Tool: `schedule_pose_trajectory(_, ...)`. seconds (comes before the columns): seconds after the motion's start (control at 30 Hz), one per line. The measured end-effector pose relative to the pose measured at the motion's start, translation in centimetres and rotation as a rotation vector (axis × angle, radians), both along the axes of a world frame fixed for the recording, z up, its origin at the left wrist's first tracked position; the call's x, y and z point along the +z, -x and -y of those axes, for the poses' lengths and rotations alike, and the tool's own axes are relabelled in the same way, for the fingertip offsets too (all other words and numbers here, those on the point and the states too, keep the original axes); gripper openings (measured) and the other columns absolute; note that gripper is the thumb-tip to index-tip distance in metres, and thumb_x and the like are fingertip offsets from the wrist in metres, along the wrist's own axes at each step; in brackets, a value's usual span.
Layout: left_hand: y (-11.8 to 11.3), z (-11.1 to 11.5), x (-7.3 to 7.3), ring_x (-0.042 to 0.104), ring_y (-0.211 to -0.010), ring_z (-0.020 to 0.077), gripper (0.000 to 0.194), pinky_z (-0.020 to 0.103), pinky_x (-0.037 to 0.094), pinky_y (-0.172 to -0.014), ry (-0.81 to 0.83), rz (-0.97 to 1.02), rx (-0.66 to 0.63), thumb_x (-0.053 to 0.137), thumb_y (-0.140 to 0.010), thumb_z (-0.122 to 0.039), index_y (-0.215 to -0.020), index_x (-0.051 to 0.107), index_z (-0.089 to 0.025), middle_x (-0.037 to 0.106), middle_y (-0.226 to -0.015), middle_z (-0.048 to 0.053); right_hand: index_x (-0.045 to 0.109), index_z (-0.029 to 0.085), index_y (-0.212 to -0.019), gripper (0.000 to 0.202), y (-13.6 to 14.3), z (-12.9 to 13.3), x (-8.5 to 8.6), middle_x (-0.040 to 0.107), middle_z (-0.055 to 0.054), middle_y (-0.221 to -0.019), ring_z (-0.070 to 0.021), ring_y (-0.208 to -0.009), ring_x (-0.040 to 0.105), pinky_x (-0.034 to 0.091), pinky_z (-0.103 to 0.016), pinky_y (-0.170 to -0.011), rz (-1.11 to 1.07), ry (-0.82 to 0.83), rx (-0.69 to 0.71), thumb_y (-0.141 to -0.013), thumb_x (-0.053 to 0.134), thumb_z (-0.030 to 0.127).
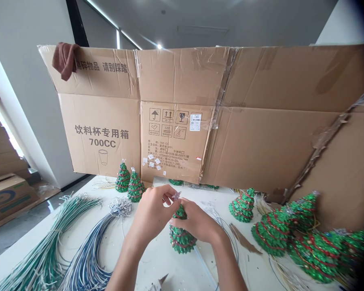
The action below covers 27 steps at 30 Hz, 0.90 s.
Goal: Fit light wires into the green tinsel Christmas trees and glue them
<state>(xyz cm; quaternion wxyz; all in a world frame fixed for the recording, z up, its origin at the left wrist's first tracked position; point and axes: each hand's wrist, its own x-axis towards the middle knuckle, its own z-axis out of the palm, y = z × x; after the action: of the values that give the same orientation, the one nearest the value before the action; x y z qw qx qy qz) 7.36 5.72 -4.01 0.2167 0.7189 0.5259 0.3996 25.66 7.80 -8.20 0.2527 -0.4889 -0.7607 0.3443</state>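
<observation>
A small green Christmas tree with red garland stands upright on the white table in front of me. My right hand is closed around its upper part, the fingers hiding much of the top. My left hand comes in from the other side, fingers pinched at a small pale silvery star at the tree's tip. Whether the star touches the tip is hidden by my fingers. A thin pale blue cord runs from beside the tree's base towards the table's front.
Bundles of green-white wires and blue-white wires lie at left. Two decorated trees stand behind them. Several more trees crowd the right side. A brown scrap lies nearby. Tall cardboard walls the back, a brown cloth over its edge.
</observation>
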Motion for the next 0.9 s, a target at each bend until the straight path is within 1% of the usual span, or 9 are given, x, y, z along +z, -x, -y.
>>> schedule_pose_trajectory(0.1,-0.12,0.07,0.00,0.071,-0.083,0.0224,0.007,0.034,0.050,-0.078,0.019,-0.001,-0.008,0.070,-0.088,-0.027,-0.087,0.076,-0.025,0.078,-0.082,0.000,0.072,0.025,-0.101,0.019,-0.11,-0.02,0.06,0.074,-0.004,-0.109,-0.0311,-0.103,0.067,0.050,-0.035,-0.085,0.003,-0.001,-0.007,-0.086,0.077,0.034)
schedule_pose_trajectory(0.27,-0.25,0.21,0.01,0.070,-0.083,0.0219,0.006,0.034,0.049,-0.077,0.028,0.006,-0.011,0.070,-0.087,-0.026,-0.086,0.076,-0.025,0.078,-0.082,-0.001,0.072,0.025,-0.104,0.021,-0.18,0.07,0.15,0.074,-0.004,-0.110,-0.0312,-0.104,0.067,0.050,-0.036,-0.085,0.007,-0.002,-0.015,-0.085,0.076,0.033)
schedule_pose_trajectory(0.43,-0.17,0.06,-0.10,0.070,-0.082,0.0205,0.005,0.033,0.050,-0.077,0.015,0.027,-0.033,0.070,-0.088,-0.024,-0.088,0.075,-0.024,0.078,-0.083,-0.001,0.071,0.025,-0.099,0.017,-0.09,0.07,0.16,0.074,-0.004,-0.108,-0.0304,-0.102,0.067,0.050,-0.035,-0.084,0.015,-0.003,-0.019,-0.085,0.077,0.033)
schedule_pose_trajectory(0.57,-0.11,-0.06,-0.21,0.070,-0.086,0.0202,0.007,0.033,0.052,-0.079,0.013,0.046,-0.035,0.072,-0.088,-0.025,-0.095,0.075,-0.025,0.078,-0.088,-0.001,0.069,0.024,-0.094,0.015,0.05,0.06,0.04,0.073,-0.004,-0.104,-0.0292,-0.098,0.066,0.049,-0.035,-0.081,0.017,-0.006,-0.033,-0.084,0.077,0.033)
schedule_pose_trajectory(0.7,-0.09,-0.10,-0.31,0.070,-0.087,0.0206,0.003,0.033,0.052,-0.079,0.028,0.049,-0.032,0.073,-0.088,-0.026,-0.090,0.075,-0.024,0.078,-0.088,0.000,0.069,0.024,-0.096,0.017,0.12,0.03,0.02,0.073,-0.004,-0.104,-0.0289,-0.098,0.066,0.049,-0.034,-0.081,0.015,-0.011,-0.035,-0.084,0.078,0.032)
schedule_pose_trajectory(0.9,-0.02,-0.13,-0.42,0.071,-0.089,0.0225,0.007,0.034,0.051,-0.078,0.035,0.044,-0.028,0.073,-0.088,-0.029,-0.091,0.075,-0.024,0.078,-0.089,0.001,0.068,0.023,-0.096,0.016,0.05,-0.04,0.01,0.071,-0.003,-0.105,-0.0279,-0.100,0.065,0.048,-0.032,-0.081,0.028,-0.006,-0.023,-0.085,0.076,0.032)
